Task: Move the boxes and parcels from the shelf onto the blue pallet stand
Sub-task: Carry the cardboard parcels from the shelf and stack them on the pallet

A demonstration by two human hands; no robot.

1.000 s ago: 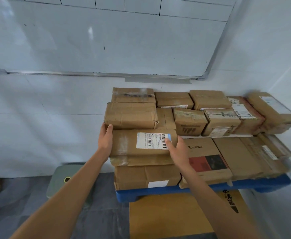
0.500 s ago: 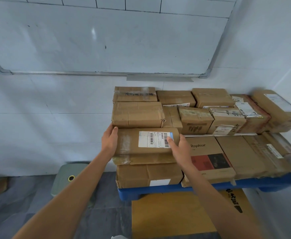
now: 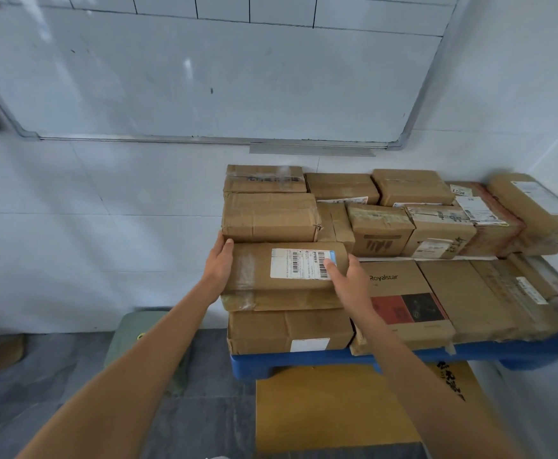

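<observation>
Head view: both hands clasp a brown taped cardboard parcel with a white barcode label (image 3: pixel 287 276), left hand (image 3: pixel 219 265) and right hand (image 3: pixel 345 281) seemingly flat against its ends, atop stacked boxes on the blue plastic pallet stand (image 3: pixel 304 361).

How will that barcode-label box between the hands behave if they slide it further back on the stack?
The barcode-label box looks like stiff taped cardboard, so it should probably move as one piece. The left hand and right hand flank its ends, so twisting seems unlikely. It lies flat on the lower box, so tipping looks unlikely; its glossy tape could be slippery.
</observation>
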